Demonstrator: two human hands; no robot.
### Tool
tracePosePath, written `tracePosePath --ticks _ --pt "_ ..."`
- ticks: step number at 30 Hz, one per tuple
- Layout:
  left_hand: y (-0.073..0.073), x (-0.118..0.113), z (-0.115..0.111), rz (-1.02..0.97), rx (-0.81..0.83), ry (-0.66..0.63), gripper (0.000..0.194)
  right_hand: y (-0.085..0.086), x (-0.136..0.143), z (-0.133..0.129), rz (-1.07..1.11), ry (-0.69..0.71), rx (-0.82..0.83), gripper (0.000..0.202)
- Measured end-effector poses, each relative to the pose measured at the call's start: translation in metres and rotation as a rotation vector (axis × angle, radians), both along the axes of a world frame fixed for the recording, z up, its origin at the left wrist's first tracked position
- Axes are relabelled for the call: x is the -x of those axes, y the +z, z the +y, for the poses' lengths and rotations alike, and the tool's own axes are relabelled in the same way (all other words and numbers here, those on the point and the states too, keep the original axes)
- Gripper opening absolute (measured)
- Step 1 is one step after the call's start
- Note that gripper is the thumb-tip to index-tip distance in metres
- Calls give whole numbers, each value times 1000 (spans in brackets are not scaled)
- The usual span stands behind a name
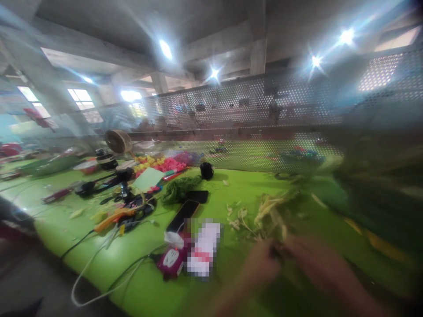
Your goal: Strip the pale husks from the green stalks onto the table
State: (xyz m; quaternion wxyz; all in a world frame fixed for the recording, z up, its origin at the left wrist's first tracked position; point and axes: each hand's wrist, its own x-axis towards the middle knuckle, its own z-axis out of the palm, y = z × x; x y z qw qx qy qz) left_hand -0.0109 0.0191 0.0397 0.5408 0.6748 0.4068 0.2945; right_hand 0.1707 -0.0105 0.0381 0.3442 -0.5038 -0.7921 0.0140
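Observation:
My left hand (262,260) and my right hand (306,251) come together at the lower right of the head view, both blurred. Their fingers look closed around the lower end of a bunch of pale yellow-green leafy strips (269,209), which fans out away from me above the green tabletop (244,180). A small dark spot shows between the hands; what it is I cannot tell. Left of the bunch, thin pale sprigs (243,215) lie loose.
Left of my hands are a pixelated phone-like object (203,248), a purple box with a cable (172,259), a dark phone (183,215) and an orange-handled tool (114,218). Red and yellow pieces (168,164) lie behind. A perforated metal panel (231,114) borders the back; dark green bulk (363,202) stands right.

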Motion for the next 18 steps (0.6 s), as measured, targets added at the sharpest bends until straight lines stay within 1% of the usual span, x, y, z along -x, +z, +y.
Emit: tracePosePath --ticks 2,4,6,10,14,18 --pt "8 1 -1 23 -21 -7 15 -2 -3 0 -89 43 19 27" --pt "13 2 -1 48 -21 -14 15 -5 -5 1 -149 47 -6 31" --pt "14 2 -2 56 -14 -31 16 -9 -7 1 -197 49 -38 34" --pt "11 2 -2 48 -3 -39 18 -15 -7 2 -277 77 -115 37" --pt "8 3 -2 62 10 -35 16 -8 -5 -1 -245 134 -116 38" --pt "5 3 -1 22 -11 -57 16 1 0 -5 -123 77 -36 34"
